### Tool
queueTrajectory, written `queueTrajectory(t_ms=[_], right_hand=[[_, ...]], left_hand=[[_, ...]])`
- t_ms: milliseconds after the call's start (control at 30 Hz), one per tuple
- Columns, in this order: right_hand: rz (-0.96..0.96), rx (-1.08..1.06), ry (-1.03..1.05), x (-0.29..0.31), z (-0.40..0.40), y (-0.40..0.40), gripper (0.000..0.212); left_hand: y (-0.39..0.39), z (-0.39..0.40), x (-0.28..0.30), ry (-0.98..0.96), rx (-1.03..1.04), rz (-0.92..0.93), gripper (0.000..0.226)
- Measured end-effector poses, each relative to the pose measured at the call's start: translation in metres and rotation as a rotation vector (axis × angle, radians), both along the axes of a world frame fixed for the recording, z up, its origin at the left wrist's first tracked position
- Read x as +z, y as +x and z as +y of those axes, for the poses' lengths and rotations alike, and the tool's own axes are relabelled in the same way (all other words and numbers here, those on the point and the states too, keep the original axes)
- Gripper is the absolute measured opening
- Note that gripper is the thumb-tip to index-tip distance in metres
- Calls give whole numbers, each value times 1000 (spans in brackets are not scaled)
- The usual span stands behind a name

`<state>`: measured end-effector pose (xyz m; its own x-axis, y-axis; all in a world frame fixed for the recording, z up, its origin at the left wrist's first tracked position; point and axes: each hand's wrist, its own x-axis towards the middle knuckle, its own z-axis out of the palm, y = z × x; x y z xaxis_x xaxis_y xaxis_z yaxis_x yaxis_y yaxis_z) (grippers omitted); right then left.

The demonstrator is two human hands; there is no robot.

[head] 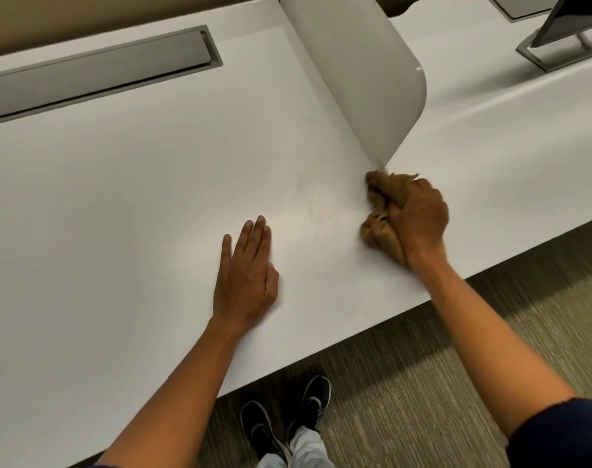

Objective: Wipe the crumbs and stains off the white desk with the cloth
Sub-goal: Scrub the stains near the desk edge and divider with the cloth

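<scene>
Risk, divider: your right hand (419, 214) works the crumpled brown cloth (382, 211) right at the near foot of the upright white rounded divider panel (372, 79). Push farther and the wad likely jams against the panel's edge, leaving dirt packed along the seam.
Risk, missed marks: faint yellowish smears (316, 206) sit on the smooth white desk top (119, 197) between your two hands. They are pale against the white, so you could sweep past them.
Risk, crumbs: a few dark specks (355, 312) lie close to the near edge. A stroke toward you would probably flick them onto the striped grey-brown carpet (422, 383).
Risk, bunched cloth: the cloth is balled up, so little of it meets the surface; it may smear rather than lift.
Cloth position: on the desk, right of centre, partly under your right hand, its far end touching or just short of the divider; which one is unclear.
Right hand: fingers curled down, clamped around the cloth.
Left hand (245, 275): flat on the desk, palm down, fingers straight and close together, holding nothing, well left of the cloth.
</scene>
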<state>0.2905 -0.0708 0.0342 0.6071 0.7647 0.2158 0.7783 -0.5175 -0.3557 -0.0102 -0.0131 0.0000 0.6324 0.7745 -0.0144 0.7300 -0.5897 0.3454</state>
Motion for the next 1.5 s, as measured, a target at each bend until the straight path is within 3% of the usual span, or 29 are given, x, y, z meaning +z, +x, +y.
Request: queueTrajectory(t_ms=[167,300,733,967,1167,1333,1433,1500], right_hand=[[212,-141,55,-5,-46,15,28],[95,-273,15,-16,-63,-2,42],[136,-503,143,-9,-110,-53,47],[155,-254,-1,-4,-101,-159,50],[149,-62,0,-2,-99,-210,41],[326,134,-6,-4,-91,-243,43],[508,168,10,5,-75,-245,44],[510,176,51,18,-59,-246,37]], left_hand=[[0,1,-1,3,1,11,66],[0,0,-1,-3,0,13,66],[-1,0,-3,-2,-1,0,66],[-3,1,-3,-4,-23,-10,66],[-10,-3,6,-107,-71,-156,66],[-41,-12,11,-231,10,-276,58],[-82,-15,15,-183,105,-215,66],[-109,-15,21,-129,149,-154,70]])
